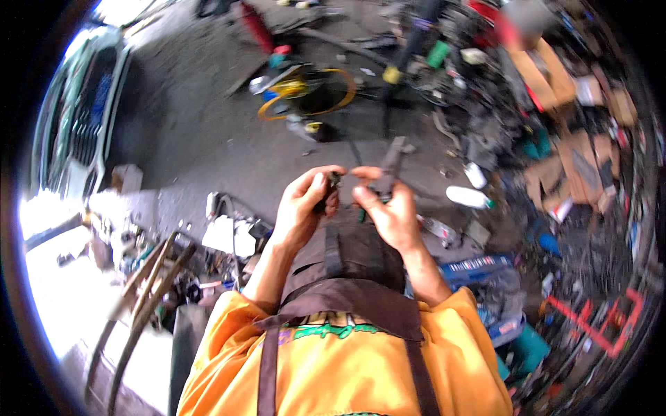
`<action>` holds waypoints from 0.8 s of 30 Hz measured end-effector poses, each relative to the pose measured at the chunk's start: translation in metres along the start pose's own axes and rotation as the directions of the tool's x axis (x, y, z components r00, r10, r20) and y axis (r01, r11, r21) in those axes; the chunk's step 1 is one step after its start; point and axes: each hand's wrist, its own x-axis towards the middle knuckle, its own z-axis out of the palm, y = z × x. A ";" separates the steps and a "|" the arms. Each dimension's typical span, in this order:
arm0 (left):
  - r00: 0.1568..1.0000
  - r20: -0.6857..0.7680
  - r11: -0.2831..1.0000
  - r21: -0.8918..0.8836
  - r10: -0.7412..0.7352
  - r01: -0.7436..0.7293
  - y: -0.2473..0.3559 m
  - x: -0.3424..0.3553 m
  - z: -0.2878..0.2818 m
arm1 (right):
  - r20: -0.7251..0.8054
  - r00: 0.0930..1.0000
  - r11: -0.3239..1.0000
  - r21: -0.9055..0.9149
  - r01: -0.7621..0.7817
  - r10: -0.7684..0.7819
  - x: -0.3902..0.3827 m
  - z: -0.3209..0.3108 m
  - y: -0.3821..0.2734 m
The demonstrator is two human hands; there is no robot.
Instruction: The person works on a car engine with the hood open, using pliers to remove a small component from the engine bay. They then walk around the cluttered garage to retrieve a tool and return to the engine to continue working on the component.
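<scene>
My left hand (pixel 303 197) is closed around a small dark part (pixel 332 190), its thumb pressed along the near side. Facing it across a small gap, my right hand (pixel 394 215) grips a long grey metal tool (pixel 393 161). That tool has a tapered end pointing away from me, and bits of green show near the palm; its exact kind is unclear. Both hands are held up in front of my dark apron (pixel 347 256), with the fingertips close together but apart.
Ahead on the dark floor lies a yellow coiled hose (pixel 291 89). White bottles (pixel 466 197), flattened cardboard (pixel 576 170) and heaped scrap crowd the right. A vehicle front (pixel 83 118) stands far left. Nearer left are bent bars (pixel 142 295); a red frame (pixel 610 340) lies lower right.
</scene>
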 end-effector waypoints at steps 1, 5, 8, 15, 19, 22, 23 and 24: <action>0.999 0.023 0.997 -0.072 0.034 -0.032 0.013 -0.009 -0.025 | 0.006 1.000 1.000 0.001 -0.001 0.001 0.005 0.025 0.009; 0.981 -0.084 0.943 -0.270 0.176 -0.193 0.067 -0.057 -0.104 | 0.154 0.976 0.980 0.098 -0.172 0.156 0.017 0.110 0.042; 0.940 -0.138 0.868 -0.360 0.312 -0.341 0.103 -0.093 -0.154 | 0.270 0.930 0.969 -0.057 -0.242 0.249 0.026 0.169 0.049; 0.807 -0.387 0.702 -0.408 0.445 -0.583 0.136 -0.145 -0.236 | 0.556 0.738 0.920 -0.302 -0.250 0.384 0.062 0.268 0.056; 0.686 -0.542 0.597 -0.368 0.485 -0.713 0.161 -0.167 -0.279 | 0.690 0.576 0.898 -0.326 -0.294 0.439 0.090 0.321 0.051; 0.605 -0.588 0.509 -0.347 0.537 -0.788 0.184 -0.169 -0.325 | 0.700 0.426 0.818 -0.462 -0.342 0.573 0.131 0.357 0.068; 0.576 -0.617 0.482 -0.337 0.536 -0.809 0.193 -0.167 -0.338 | 0.713 0.396 0.814 -0.484 -0.320 0.579 0.145 0.374 0.067; 0.540 -0.628 0.457 -0.310 0.560 -0.834 0.205 -0.163 -0.354 | 0.726 0.376 0.817 -0.505 -0.278 0.576 0.160 0.391 0.064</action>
